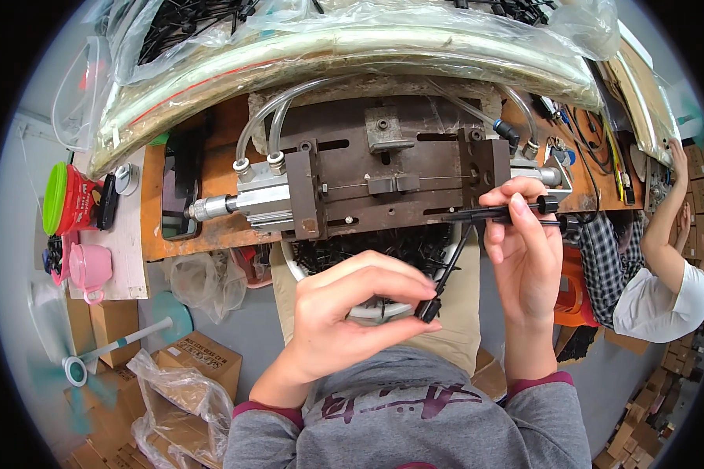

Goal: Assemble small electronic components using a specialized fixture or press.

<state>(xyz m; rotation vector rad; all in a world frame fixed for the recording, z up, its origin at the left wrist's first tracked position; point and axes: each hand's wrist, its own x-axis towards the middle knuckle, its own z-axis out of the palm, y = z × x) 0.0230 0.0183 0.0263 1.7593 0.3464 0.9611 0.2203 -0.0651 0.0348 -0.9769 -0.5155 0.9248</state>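
Observation:
Between the thumb and fingers of my left hand (352, 309) is the head of a thin black plastic stem (448, 270), tilted with its tip up toward my right hand. My right hand (526, 250) is closed on black plastic stems (547, 205) with thick capped ends, lying roughly level across the fingers. Both hands are in front of a dark metal fixture (344, 168) with a silver pneumatic cylinder (262, 199) on its left. Below the fixture, partly hidden by my left hand, a white tub (293, 262) holds many similar black parts.
Clear hoses (266, 109) arch from the fixture. Plastic-wrapped material (344, 59) spans the back of the wooden bench (152, 234). A phone (181, 184) lies at left, near a pink cup (91, 266). At right, another person (657, 289) reaches up. Cardboard boxes (203, 361) stand lower left.

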